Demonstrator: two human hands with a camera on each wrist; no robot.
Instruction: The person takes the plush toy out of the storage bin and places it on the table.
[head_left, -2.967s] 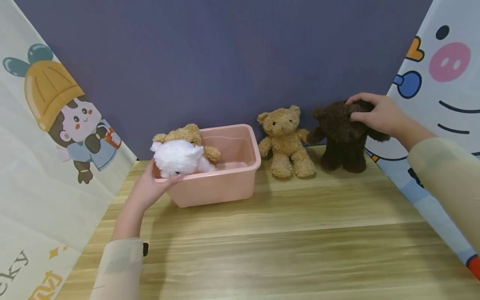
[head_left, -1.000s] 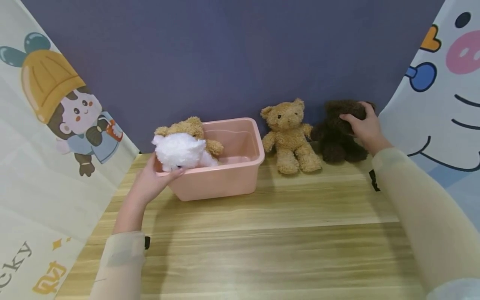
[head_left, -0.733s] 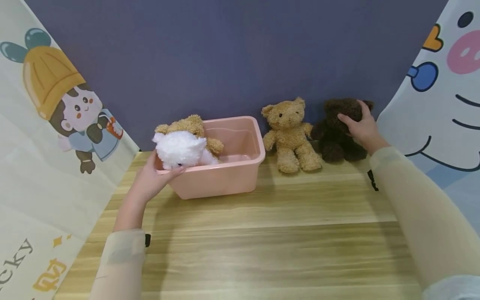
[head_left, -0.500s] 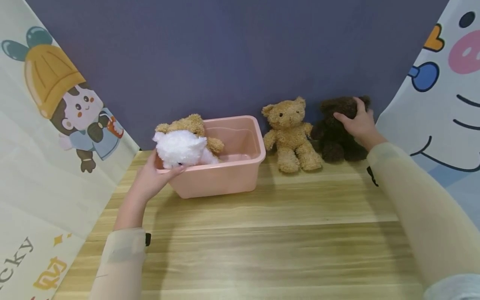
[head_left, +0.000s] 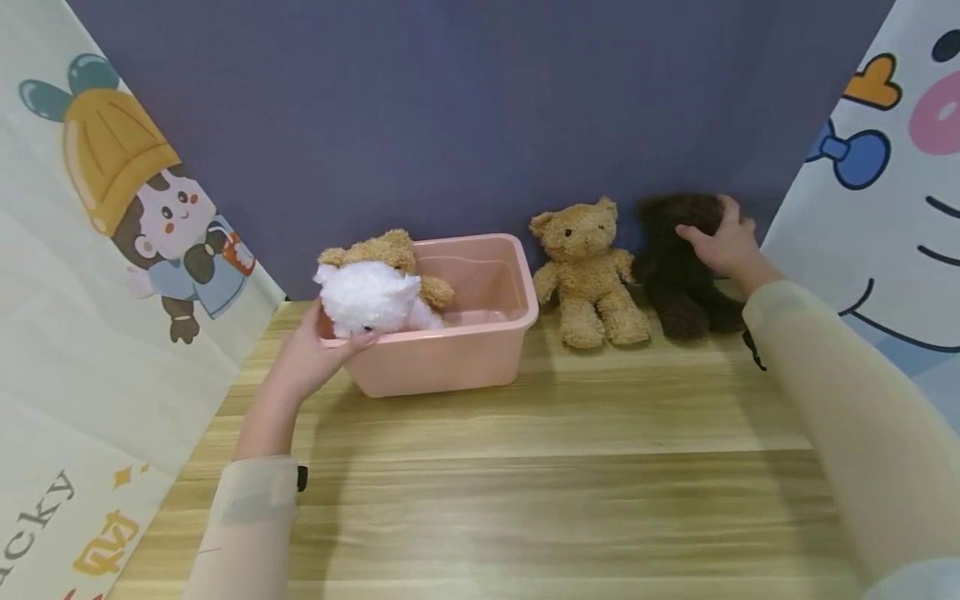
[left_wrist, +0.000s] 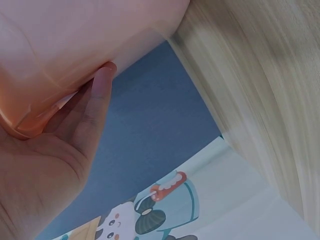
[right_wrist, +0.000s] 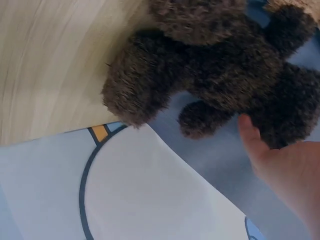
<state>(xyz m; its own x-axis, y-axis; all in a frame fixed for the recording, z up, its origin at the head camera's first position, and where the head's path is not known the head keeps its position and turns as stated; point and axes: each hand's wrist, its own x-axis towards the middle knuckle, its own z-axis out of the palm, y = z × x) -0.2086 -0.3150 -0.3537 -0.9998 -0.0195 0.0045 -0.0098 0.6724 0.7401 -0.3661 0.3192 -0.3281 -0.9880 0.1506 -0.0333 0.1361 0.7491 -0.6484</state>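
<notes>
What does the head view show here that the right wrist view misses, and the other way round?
Only the head view shows the left hand at the pink bin, the white plush and a tan bear in it, and a second tan bear on the table. Only the right wrist view shows the dark brown bear close from beneath, with the orange-and-black curtain print. Both show the right hand on that bear's head.

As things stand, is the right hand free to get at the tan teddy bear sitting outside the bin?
Probably yes. The right hand rests on the dark brown teddy bear's head, and the tan teddy bear sits right beside it on the table, with nothing in between.
</notes>
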